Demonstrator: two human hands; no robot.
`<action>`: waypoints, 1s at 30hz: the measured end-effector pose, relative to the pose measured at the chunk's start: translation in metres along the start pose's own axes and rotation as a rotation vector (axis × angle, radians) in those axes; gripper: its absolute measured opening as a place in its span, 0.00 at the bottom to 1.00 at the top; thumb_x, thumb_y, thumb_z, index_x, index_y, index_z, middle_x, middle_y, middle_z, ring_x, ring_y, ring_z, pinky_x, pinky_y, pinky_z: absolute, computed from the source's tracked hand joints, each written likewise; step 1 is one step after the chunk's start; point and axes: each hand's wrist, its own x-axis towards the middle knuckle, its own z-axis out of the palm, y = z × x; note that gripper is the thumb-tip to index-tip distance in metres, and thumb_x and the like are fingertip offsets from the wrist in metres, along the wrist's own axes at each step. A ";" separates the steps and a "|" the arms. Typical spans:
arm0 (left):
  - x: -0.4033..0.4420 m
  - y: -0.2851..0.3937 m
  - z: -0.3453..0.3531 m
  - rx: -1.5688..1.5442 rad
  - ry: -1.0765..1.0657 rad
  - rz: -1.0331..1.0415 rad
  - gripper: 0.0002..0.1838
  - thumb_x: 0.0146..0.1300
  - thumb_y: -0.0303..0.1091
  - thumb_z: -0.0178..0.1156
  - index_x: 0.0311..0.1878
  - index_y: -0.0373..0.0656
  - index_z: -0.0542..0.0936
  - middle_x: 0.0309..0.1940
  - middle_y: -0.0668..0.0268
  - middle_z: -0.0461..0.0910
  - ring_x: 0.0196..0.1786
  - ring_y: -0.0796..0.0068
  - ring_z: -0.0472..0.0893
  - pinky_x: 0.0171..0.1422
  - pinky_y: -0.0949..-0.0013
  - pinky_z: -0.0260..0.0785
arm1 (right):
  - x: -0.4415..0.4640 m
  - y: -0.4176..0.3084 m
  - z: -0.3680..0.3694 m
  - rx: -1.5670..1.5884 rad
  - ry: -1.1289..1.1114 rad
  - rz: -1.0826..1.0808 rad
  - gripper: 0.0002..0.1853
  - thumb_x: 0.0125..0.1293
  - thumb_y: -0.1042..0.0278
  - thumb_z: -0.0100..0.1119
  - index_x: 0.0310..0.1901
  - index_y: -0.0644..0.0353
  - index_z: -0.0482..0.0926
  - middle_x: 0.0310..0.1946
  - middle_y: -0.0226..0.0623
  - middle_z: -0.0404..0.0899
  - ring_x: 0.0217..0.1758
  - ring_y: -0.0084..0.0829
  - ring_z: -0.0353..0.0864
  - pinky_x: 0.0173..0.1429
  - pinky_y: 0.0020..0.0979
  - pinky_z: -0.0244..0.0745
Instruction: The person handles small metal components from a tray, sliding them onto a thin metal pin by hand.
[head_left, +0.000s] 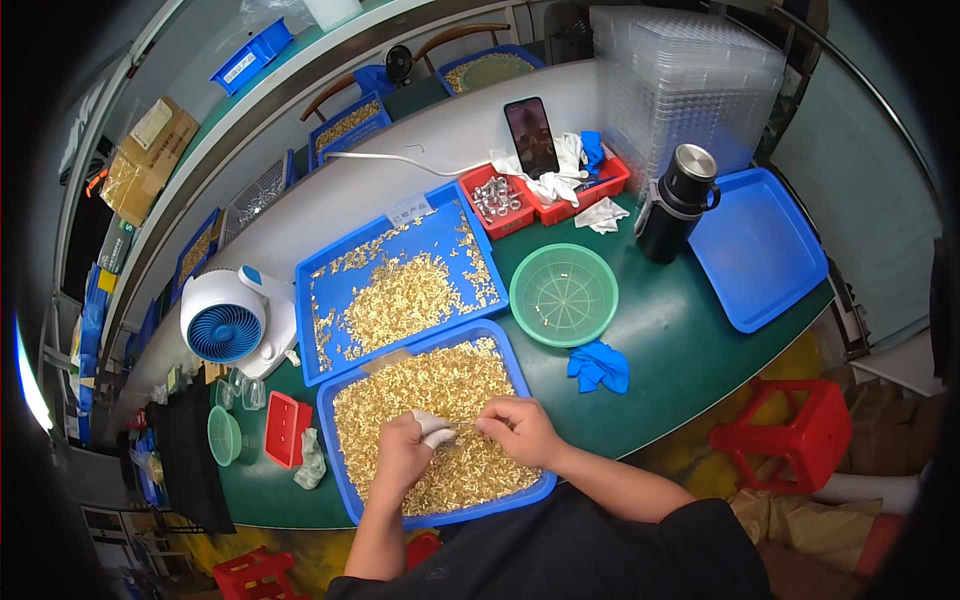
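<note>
Many small gold-coloured metal pieces (480, 485) fill a blue tray (548, 488) at the table's near edge. Above this heap, my left hand (405, 448) has white covers on some fingertips, its fingers closed on something too small to make out. Close by on the right, my right hand (522, 432) is bare and pinched, and what it holds, if anything, is too small to tell. Behind lies a second blue tray (345, 270) with a looser pile of gold pieces (400, 300). A green round basket (575, 300) holds a few small pieces.
A white fan (235, 320) stands left, near a small red tray (287, 430). Red bins (560, 208), a phone (531, 137) and a black flask (675, 205) stand at the back. A blue glove (598, 367) lies right of the trays; another blue tray (760, 250) is far right.
</note>
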 end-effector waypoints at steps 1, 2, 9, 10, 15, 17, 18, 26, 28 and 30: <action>-0.001 -0.002 0.002 -0.136 0.050 -0.092 0.07 0.57 0.23 0.75 0.39 0.38 0.88 0.32 0.63 0.87 0.36 0.69 0.86 0.42 0.67 0.78 | 0.000 0.000 0.001 0.004 0.002 0.006 0.08 0.71 0.69 0.65 0.36 0.64 0.83 0.27 0.34 0.79 0.27 0.21 0.75 0.32 0.29 0.70; -0.002 -0.005 0.007 -0.273 0.099 -0.185 0.07 0.59 0.21 0.74 0.40 0.37 0.88 0.33 0.63 0.88 0.37 0.70 0.86 0.43 0.68 0.79 | 0.000 0.000 0.001 0.011 0.009 0.002 0.08 0.71 0.69 0.65 0.36 0.64 0.83 0.27 0.34 0.79 0.27 0.21 0.75 0.32 0.29 0.70; 0.000 0.002 0.006 -0.905 0.095 -0.220 0.09 0.61 0.15 0.69 0.44 0.34 0.86 0.42 0.59 0.88 0.45 0.70 0.87 0.53 0.68 0.81 | 0.000 -0.003 -0.002 -0.023 -0.016 0.016 0.07 0.72 0.71 0.64 0.37 0.65 0.83 0.29 0.33 0.82 0.29 0.20 0.77 0.35 0.27 0.72; 0.000 0.002 0.006 -0.897 0.078 -0.205 0.09 0.61 0.15 0.70 0.43 0.34 0.86 0.42 0.59 0.87 0.45 0.70 0.87 0.52 0.68 0.82 | 0.000 -0.004 -0.003 -0.033 -0.032 0.026 0.06 0.72 0.72 0.63 0.37 0.65 0.83 0.30 0.32 0.83 0.31 0.19 0.77 0.37 0.26 0.73; -0.001 -0.001 0.003 -0.908 0.053 -0.204 0.08 0.60 0.14 0.70 0.42 0.34 0.86 0.42 0.58 0.87 0.46 0.70 0.87 0.53 0.68 0.81 | -0.001 -0.004 -0.003 -0.037 -0.028 0.018 0.06 0.72 0.72 0.63 0.37 0.65 0.83 0.30 0.32 0.83 0.30 0.19 0.77 0.36 0.26 0.72; -0.001 0.000 0.001 -0.878 0.047 -0.190 0.08 0.60 0.14 0.69 0.41 0.34 0.86 0.42 0.58 0.87 0.46 0.70 0.86 0.52 0.68 0.81 | -0.001 -0.004 -0.003 -0.050 -0.025 0.005 0.06 0.71 0.72 0.64 0.37 0.65 0.83 0.29 0.32 0.82 0.30 0.19 0.77 0.35 0.26 0.72; -0.001 0.000 0.001 -0.847 0.041 -0.172 0.07 0.60 0.14 0.69 0.41 0.34 0.87 0.42 0.59 0.87 0.46 0.70 0.86 0.52 0.69 0.80 | -0.001 -0.005 -0.003 -0.059 -0.023 0.001 0.06 0.71 0.72 0.64 0.37 0.65 0.83 0.29 0.33 0.82 0.29 0.20 0.77 0.35 0.27 0.71; 0.005 0.021 -0.010 -0.399 0.069 -0.144 0.03 0.62 0.19 0.70 0.39 0.34 0.88 0.37 0.61 0.88 0.41 0.74 0.87 0.47 0.72 0.79 | 0.001 -0.007 0.002 -0.094 0.036 -0.057 0.07 0.68 0.71 0.67 0.34 0.65 0.84 0.25 0.38 0.80 0.24 0.30 0.77 0.31 0.33 0.70; 0.005 0.017 -0.006 -0.406 0.063 -0.215 0.03 0.62 0.19 0.70 0.39 0.34 0.88 0.36 0.62 0.89 0.40 0.75 0.87 0.46 0.72 0.79 | 0.001 -0.006 0.001 -0.093 0.035 -0.061 0.06 0.67 0.71 0.67 0.34 0.65 0.84 0.25 0.38 0.80 0.24 0.30 0.77 0.31 0.33 0.70; 0.005 0.014 -0.004 -0.410 0.048 -0.219 0.03 0.63 0.19 0.70 0.40 0.35 0.88 0.35 0.62 0.89 0.39 0.76 0.87 0.45 0.72 0.79 | 0.000 -0.005 0.001 -0.093 0.037 -0.063 0.06 0.67 0.71 0.67 0.34 0.65 0.84 0.25 0.38 0.80 0.24 0.30 0.77 0.31 0.33 0.70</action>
